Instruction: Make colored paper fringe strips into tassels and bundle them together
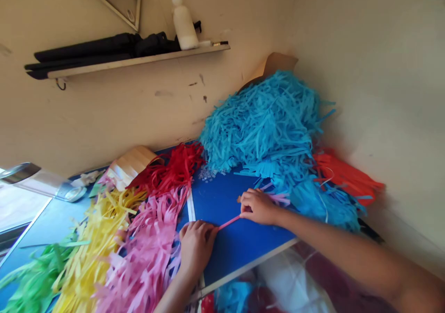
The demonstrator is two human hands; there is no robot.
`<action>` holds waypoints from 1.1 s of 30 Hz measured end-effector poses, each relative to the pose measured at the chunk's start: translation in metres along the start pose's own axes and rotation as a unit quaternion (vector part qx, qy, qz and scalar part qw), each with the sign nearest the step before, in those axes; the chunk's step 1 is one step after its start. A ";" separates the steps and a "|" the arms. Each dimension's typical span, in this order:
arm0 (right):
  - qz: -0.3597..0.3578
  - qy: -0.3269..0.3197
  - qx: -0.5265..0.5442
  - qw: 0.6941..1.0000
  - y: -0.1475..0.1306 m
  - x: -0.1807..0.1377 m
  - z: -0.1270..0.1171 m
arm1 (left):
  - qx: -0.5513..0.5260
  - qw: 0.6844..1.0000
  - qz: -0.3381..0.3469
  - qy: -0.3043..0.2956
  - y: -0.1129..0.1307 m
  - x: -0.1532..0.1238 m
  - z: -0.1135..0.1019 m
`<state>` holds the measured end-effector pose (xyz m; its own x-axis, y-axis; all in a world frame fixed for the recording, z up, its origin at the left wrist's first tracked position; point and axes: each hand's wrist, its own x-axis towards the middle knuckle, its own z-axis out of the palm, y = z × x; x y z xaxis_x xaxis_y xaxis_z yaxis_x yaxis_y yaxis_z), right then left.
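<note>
A thin pink paper strip (pixel 228 222) is stretched between my two hands, just above the blue tabletop (pixel 215 197). My left hand (pixel 197 243) is closed on its near left end, beside the pile of pink paper fringe (pixel 146 243). The other end is pinched in my right hand (pixel 257 206), close to the heap of blue tissue fringe (pixel 264 123). A few lilac strips (pixel 278 198) lie behind my right hand. The fingertips of my left hand are partly hidden.
Red fringe (pixel 181 164), yellow fringe (pixel 104 234) and green fringe (pixel 38 271) spread over the left side. A clear glass (pixel 45 183) lies tilted at far left. Above, a wall shelf (pixel 139 62) carries a white bottle (pixel 185 25). Orange-red paper (pixel 351 174) lies at right.
</note>
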<state>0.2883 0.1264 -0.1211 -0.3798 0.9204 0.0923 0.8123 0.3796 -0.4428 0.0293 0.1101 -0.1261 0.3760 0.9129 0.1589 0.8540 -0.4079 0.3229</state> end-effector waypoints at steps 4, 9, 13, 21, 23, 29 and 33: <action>0.021 -0.023 0.005 1.000 -0.002 0.006 -0.003 | 0.022 0.999 -0.014 -0.020 0.012 0.006 -0.009; 0.022 -0.033 -0.021 0.999 -0.011 0.009 -0.011 | 0.053 0.996 0.065 -0.038 0.022 0.010 -0.017; -0.123 -0.025 -0.069 0.990 -0.021 0.004 -0.008 | 0.096 0.984 0.148 -0.019 0.027 0.005 -0.013; -0.278 0.007 -0.168 0.946 -0.022 0.015 0.016 | 0.091 0.968 0.208 0.108 0.028 0.009 0.014; -0.267 0.023 -0.172 0.948 -0.034 0.012 0.006 | 0.092 0.963 0.216 0.134 0.028 0.007 0.008; -0.065 -0.081 0.231 0.967 -0.093 -0.027 -0.063 | 0.006 0.925 0.315 0.213 0.046 -0.038 -0.072; 0.063 -0.244 0.566 0.785 -0.115 -0.043 -0.080 | 0.016 0.906 0.364 0.217 0.057 -0.059 -0.106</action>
<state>0.2462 0.0503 -0.0030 -0.6768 0.6937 -0.2465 0.0487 -0.2920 -0.9552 0.0177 0.0310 -0.0179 0.6720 0.3079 0.6735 0.4497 -0.8923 -0.0407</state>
